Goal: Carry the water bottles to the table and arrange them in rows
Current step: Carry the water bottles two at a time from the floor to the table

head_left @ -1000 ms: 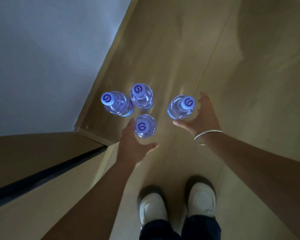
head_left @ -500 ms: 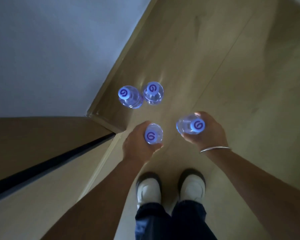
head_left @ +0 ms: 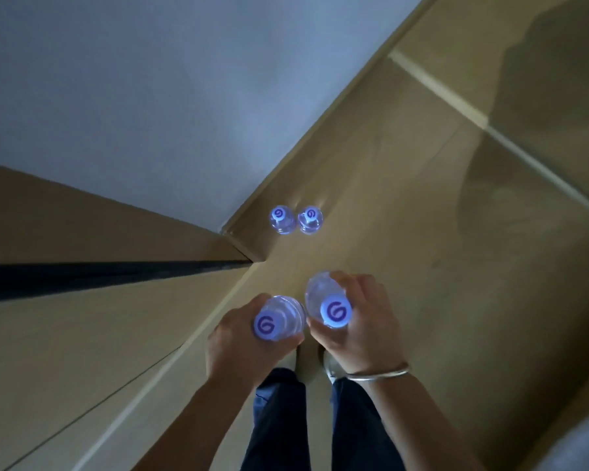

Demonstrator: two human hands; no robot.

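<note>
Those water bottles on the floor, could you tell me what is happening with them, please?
A person stands by a wall corner with a bottle in each hand: the left hand grips one bottle, the right hand grips another bottle. Two more bottles stand upright side by side on the wooden floor near the corner. No table is in view.

We see our shoes (head_left: 327, 363) mostly hidden behind both hands and jeans (head_left: 279, 423); our forearms are cut off by the bottom edge.
</note>
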